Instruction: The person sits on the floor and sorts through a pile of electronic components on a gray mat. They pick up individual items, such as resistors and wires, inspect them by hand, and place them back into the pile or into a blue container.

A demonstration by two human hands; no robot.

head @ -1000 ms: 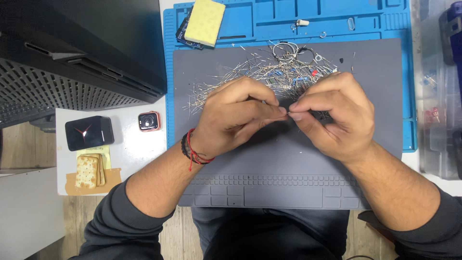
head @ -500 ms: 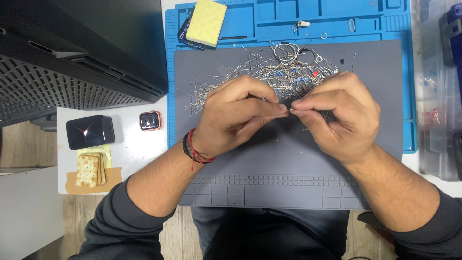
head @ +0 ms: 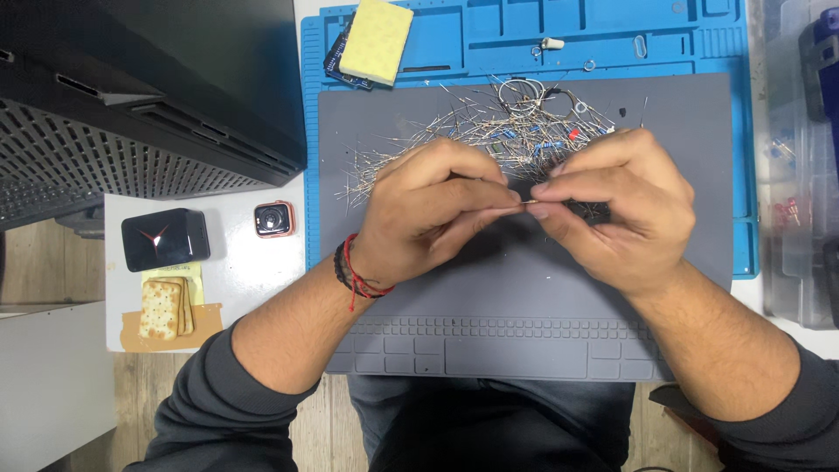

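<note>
My left hand (head: 437, 210) and my right hand (head: 612, 210) meet fingertip to fingertip over a grey silicone work mat (head: 524, 297). Between the pinched fingers of both is a small component with thin wire leads (head: 527, 203), held level just above the mat. Right behind my hands lies a tangled pile of small wire-leaded components (head: 498, 131), some with blue or red bodies. My left wrist wears red and black string bracelets (head: 354, 267).
A blue repair mat (head: 612, 39) lies under the grey one, with a yellow sponge (head: 376, 39) on its far left corner. Left of the mats are a black computer case (head: 149, 87), a small black box (head: 164, 238), a watch (head: 273, 218) and crackers (head: 164, 308). Clear plastic bins (head: 800, 175) stand at right.
Both hands stay pinched together in almost the same place; the fingers have only shifted slightly on the component.
</note>
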